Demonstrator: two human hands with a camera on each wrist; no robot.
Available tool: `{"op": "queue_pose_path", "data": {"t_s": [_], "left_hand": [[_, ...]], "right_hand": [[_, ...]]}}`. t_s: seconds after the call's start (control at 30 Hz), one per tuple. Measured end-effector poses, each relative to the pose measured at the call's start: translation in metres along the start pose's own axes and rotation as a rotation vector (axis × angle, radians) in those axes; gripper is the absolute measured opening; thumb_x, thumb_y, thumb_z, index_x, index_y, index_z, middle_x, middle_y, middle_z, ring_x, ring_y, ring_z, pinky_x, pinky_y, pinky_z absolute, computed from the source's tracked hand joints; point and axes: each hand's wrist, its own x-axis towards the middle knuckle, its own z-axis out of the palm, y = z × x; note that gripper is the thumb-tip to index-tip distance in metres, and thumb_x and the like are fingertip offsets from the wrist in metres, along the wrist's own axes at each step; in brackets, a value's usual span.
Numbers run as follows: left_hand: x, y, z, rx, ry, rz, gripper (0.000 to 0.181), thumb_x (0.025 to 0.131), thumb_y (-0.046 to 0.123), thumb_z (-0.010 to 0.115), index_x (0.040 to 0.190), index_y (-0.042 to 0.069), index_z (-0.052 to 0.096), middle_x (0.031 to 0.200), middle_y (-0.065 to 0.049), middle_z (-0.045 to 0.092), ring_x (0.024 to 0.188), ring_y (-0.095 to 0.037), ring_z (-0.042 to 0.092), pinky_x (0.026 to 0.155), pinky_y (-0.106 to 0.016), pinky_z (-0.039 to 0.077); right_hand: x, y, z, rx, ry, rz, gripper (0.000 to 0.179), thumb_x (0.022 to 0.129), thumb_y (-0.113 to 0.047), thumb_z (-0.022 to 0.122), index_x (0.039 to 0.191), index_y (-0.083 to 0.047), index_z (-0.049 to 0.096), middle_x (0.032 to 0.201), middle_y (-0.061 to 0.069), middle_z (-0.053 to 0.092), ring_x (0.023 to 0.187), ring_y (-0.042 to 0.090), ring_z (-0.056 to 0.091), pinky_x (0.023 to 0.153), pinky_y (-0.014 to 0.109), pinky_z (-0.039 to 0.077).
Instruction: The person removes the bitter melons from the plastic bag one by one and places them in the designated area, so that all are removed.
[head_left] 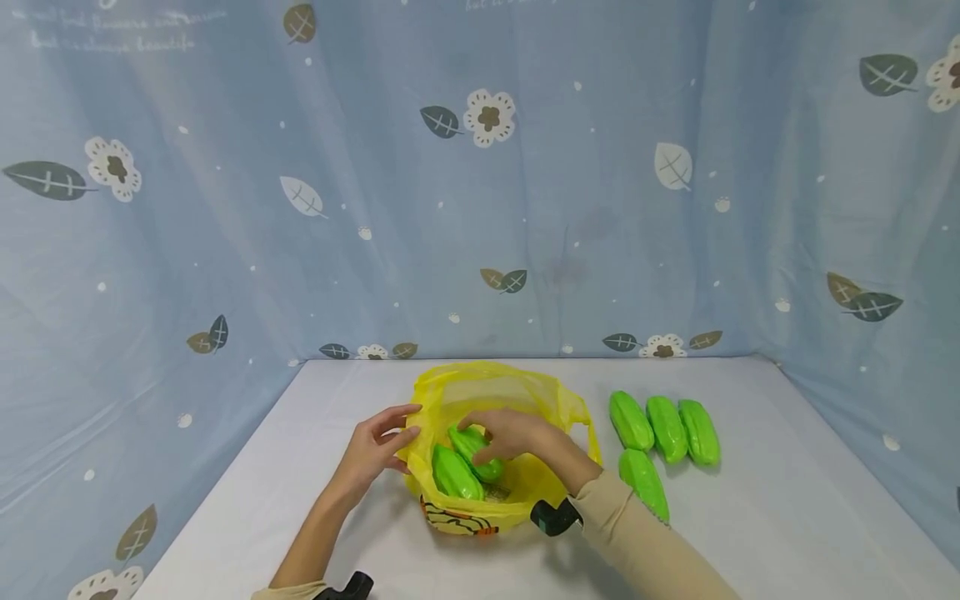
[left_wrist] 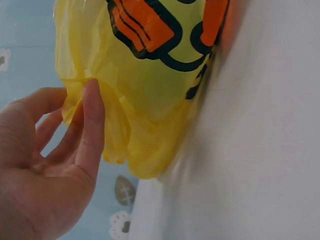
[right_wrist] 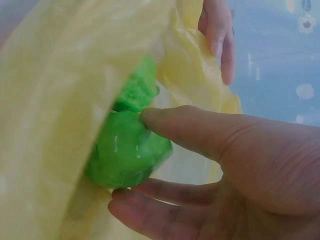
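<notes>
A yellow plastic bag (head_left: 517,510) lies on the table with its mouth spread toward me. My left hand (head_left: 372,450) pinches the bag's left rim; in the left wrist view the thumb (left_wrist: 93,120) and fingers press the thin plastic between them. Reaching into the mouth, my right hand (head_left: 510,435) holds a glossy green ridged fruit (head_left: 468,446), thumb on one side and fingers on the other, as the right wrist view shows on the green fruit (right_wrist: 127,152). Beside it in the bag lies a second green fruit (head_left: 453,475).
Several more green fruits (head_left: 666,427) lie together on the white table (head_left: 780,500) to the right of the bag, one of them (head_left: 643,482) nearer to me by the right sleeve. A blue patterned curtain (head_left: 525,208) hangs behind the table and along its sides.
</notes>
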Motion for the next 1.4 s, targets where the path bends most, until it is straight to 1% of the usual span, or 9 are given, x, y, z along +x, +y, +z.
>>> {"op": "queue_pose_path", "data": {"t_s": [0.17,0.33,0.7,0.9,0.93,1.07,1.17,1.27,1.4], "left_hand": [[-0.001,-0.004,0.003,-0.029,0.038,0.008,0.043,0.092,0.030,0.069,0.133,0.018,0.059,0.123,-0.018,0.058,0.092,-0.016,0.069,0.065,-0.034,0.061],[-0.003,-0.006,0.005,-0.046,0.064,0.013,0.042,0.092,0.029,0.069,0.131,0.017,0.060,0.123,-0.018,0.058,0.092,-0.015,0.068,0.067,-0.034,0.062],[-0.006,-0.008,0.009,-0.053,0.078,0.010,0.041,0.091,0.028,0.070,0.129,0.014,0.061,0.121,-0.017,0.056,0.090,-0.013,0.067,0.067,-0.032,0.061],[-0.006,-0.007,0.010,-0.057,0.092,0.005,0.041,0.091,0.027,0.071,0.129,0.016,0.062,0.123,-0.014,0.057,0.090,-0.012,0.067,0.067,-0.031,0.061],[-0.006,-0.006,0.010,-0.059,0.094,0.003,0.041,0.091,0.026,0.071,0.130,0.016,0.062,0.123,-0.014,0.057,0.090,-0.012,0.067,0.067,-0.031,0.061],[-0.007,-0.005,0.011,-0.066,0.102,-0.007,0.042,0.090,0.026,0.071,0.130,0.016,0.062,0.125,-0.012,0.057,0.090,-0.011,0.066,0.067,-0.031,0.061],[-0.007,-0.005,0.011,-0.069,0.106,-0.012,0.043,0.090,0.026,0.071,0.131,0.016,0.061,0.129,-0.010,0.058,0.090,-0.010,0.066,0.067,-0.030,0.061],[-0.008,-0.005,0.011,-0.069,0.106,-0.012,0.043,0.091,0.026,0.071,0.131,0.017,0.061,0.132,-0.009,0.059,0.090,-0.011,0.067,0.068,-0.030,0.061],[-0.008,-0.004,0.012,-0.064,0.103,-0.007,0.042,0.091,0.025,0.071,0.131,0.018,0.061,0.131,-0.011,0.058,0.089,-0.011,0.067,0.068,-0.029,0.060]], "right_hand": [[0.001,0.000,0.002,-0.003,0.008,-0.012,0.054,0.088,-0.025,0.074,0.138,-0.023,0.053,0.111,0.002,0.063,0.068,0.012,0.057,0.061,0.024,0.050],[0.001,0.000,0.003,0.024,0.010,-0.016,0.054,0.088,-0.023,0.074,0.138,-0.021,0.052,0.105,0.003,0.063,0.069,0.015,0.061,0.061,0.023,0.051],[-0.002,0.002,0.004,0.048,0.009,-0.024,0.053,0.089,-0.022,0.073,0.138,-0.021,0.053,0.103,0.003,0.063,0.071,0.024,0.067,0.059,0.024,0.052],[-0.007,0.003,-0.001,0.058,0.013,-0.032,0.053,0.090,-0.023,0.072,0.138,-0.023,0.052,0.113,0.007,0.064,0.071,0.022,0.067,0.059,0.025,0.052],[-0.008,0.003,-0.003,0.057,0.015,-0.034,0.052,0.090,-0.023,0.072,0.138,-0.023,0.052,0.117,0.008,0.064,0.072,0.022,0.067,0.060,0.025,0.053],[-0.014,0.002,-0.008,0.023,0.034,-0.056,0.052,0.090,-0.024,0.072,0.138,-0.022,0.052,0.125,0.009,0.063,0.094,0.022,0.067,0.065,0.025,0.053],[-0.020,0.002,-0.012,-0.009,0.064,-0.077,0.052,0.090,-0.026,0.072,0.139,-0.022,0.052,0.129,0.007,0.062,0.107,0.022,0.063,0.071,0.025,0.054],[-0.027,0.002,-0.016,-0.008,0.093,-0.099,0.052,0.090,-0.026,0.071,0.139,-0.021,0.052,0.132,0.006,0.061,0.110,0.024,0.063,0.077,0.029,0.055],[-0.036,0.006,-0.021,0.041,0.121,-0.128,0.052,0.091,-0.022,0.071,0.139,-0.017,0.051,0.136,0.008,0.058,0.115,0.029,0.061,0.081,0.037,0.057]]}}
